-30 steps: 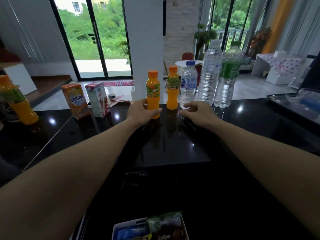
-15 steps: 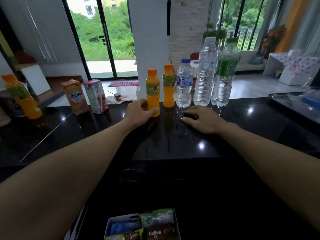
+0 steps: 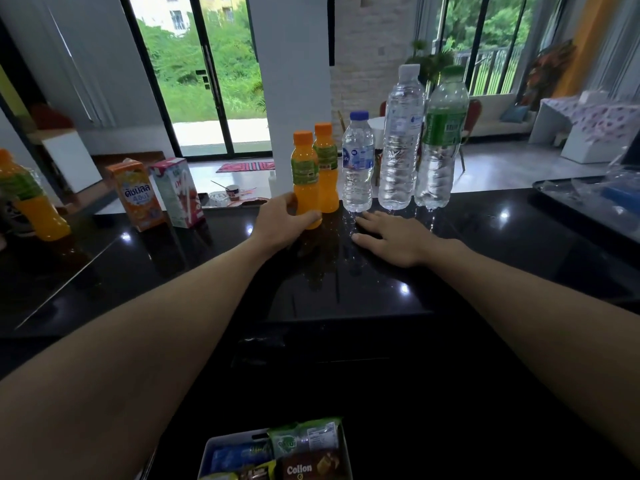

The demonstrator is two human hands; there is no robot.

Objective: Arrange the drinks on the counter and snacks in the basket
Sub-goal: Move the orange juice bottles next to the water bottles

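On the black counter (image 3: 346,282) a row of drinks stands along the far edge. My left hand (image 3: 280,223) grips the base of an orange juice bottle (image 3: 305,174). A second orange juice bottle (image 3: 326,168) stands right beside it, then a small water bottle (image 3: 357,162), a tall water bottle (image 3: 401,140) and a green-labelled water bottle (image 3: 440,140). My right hand (image 3: 394,237) rests flat on the counter in front of the water bottles. The white basket (image 3: 221,445) with snack packets (image 3: 308,455) sits at the bottom edge.
To the left stand an orange drink carton (image 3: 136,195) and a pink milk carton (image 3: 178,192). A third orange juice bottle (image 3: 31,202) stands at the far left. A dark tray (image 3: 554,199) with clear plastic lies at the right edge.
My left hand has slid the orange bottle right, close against the second orange bottle. My right hand has flattened onto the counter. The camera has shifted slightly.
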